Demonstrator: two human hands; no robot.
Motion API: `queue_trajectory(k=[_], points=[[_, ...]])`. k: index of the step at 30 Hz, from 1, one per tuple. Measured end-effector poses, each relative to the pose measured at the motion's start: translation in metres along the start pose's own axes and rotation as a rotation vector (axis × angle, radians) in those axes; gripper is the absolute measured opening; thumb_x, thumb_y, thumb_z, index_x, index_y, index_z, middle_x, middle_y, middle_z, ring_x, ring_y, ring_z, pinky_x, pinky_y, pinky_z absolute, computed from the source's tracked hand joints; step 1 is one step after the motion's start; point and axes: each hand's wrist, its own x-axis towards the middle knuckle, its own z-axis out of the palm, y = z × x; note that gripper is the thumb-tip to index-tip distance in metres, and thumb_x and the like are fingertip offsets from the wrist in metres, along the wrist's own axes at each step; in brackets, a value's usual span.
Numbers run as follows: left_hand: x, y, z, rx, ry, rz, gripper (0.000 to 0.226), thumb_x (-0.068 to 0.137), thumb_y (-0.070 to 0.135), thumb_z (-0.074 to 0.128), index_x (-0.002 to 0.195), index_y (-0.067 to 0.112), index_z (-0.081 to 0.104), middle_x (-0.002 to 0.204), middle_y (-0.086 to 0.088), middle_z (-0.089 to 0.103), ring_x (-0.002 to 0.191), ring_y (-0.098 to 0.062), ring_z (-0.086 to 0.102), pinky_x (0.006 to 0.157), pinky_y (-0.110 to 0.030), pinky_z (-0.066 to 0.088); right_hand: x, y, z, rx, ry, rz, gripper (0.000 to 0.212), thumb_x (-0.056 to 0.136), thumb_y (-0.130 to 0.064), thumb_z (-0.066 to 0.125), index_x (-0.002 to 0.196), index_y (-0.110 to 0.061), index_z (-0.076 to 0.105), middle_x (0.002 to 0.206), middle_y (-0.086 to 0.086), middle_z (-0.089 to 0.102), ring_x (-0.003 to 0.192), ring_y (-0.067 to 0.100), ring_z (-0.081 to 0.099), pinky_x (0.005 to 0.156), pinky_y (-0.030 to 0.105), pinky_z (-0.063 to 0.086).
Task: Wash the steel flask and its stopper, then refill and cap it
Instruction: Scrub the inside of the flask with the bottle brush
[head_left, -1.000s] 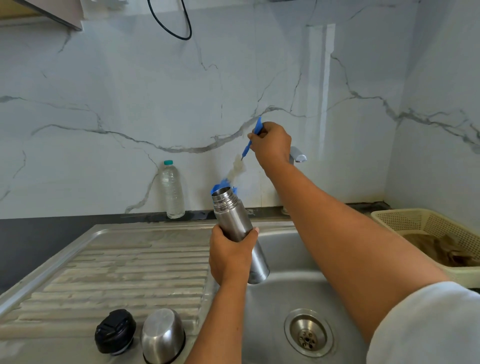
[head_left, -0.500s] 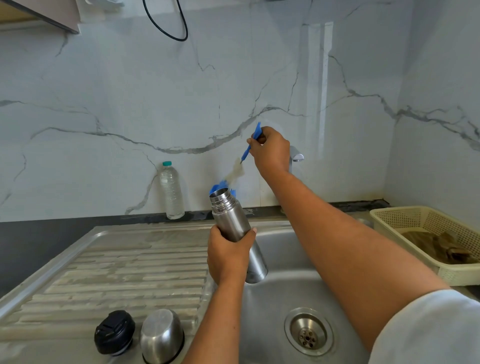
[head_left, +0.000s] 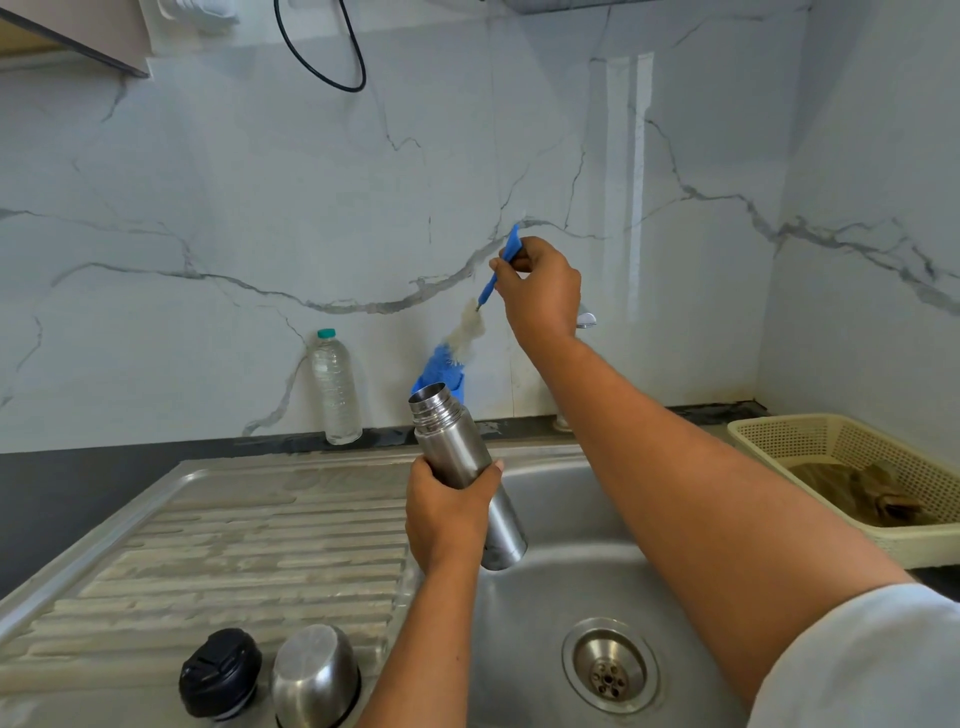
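My left hand (head_left: 451, 512) grips the steel flask (head_left: 464, 467) around its middle, holding it tilted over the left edge of the sink (head_left: 561, 519), open mouth up. My right hand (head_left: 540, 288) pinches the blue handle of a bottle brush (head_left: 457, 343); its pale and blue bristles hang just above and behind the flask's mouth. The black stopper (head_left: 219, 673) and the steel cap (head_left: 315, 675), upside down, rest on the drainboard at the near edge.
A clear plastic water bottle (head_left: 336, 387) stands against the marble wall behind the drainboard (head_left: 234, 540). The tap (head_left: 586, 318) is partly hidden behind my right hand. A cream plastic basket (head_left: 852, 478) with a brown cloth sits right of the sink. The drain (head_left: 609, 667) is open.
The brush has stayed at the flask's mouth, with my right hand shifting slightly. The flask and my left hand have barely moved.
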Motion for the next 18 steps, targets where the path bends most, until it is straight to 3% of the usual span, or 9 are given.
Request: queue_trajectory(k=[9, 18], points=[[0.0, 0.0, 0.0, 0.0, -0.012, 0.013, 0.055, 0.068, 0.045, 0.094, 0.106, 0.029, 0.059, 0.1, 0.011, 0.069, 0.087, -0.012, 0.067, 0.079, -0.037, 0.056, -0.004, 0.005, -0.005, 0.022, 0.024, 0.023, 0.015, 0.096, -0.023, 0.071, 0.107, -0.013, 0.072, 0.099, -0.003, 0.073, 0.094, 0.011, 0.069, 0.086, 0.029, 0.057], [0.001, -0.001, 0.001, -0.001, -0.022, 0.005, 0.055, 0.068, 0.044, 0.094, 0.106, 0.028, 0.059, 0.101, 0.009, 0.07, 0.089, -0.016, 0.069, 0.083, -0.042, 0.059, -0.014, 0.005, -0.017, 0.052, 0.06, 0.099, 0.013, 0.097, -0.022, 0.07, 0.106, -0.012, 0.07, 0.095, -0.005, 0.07, 0.088, 0.01, 0.067, 0.08, 0.024, 0.054]])
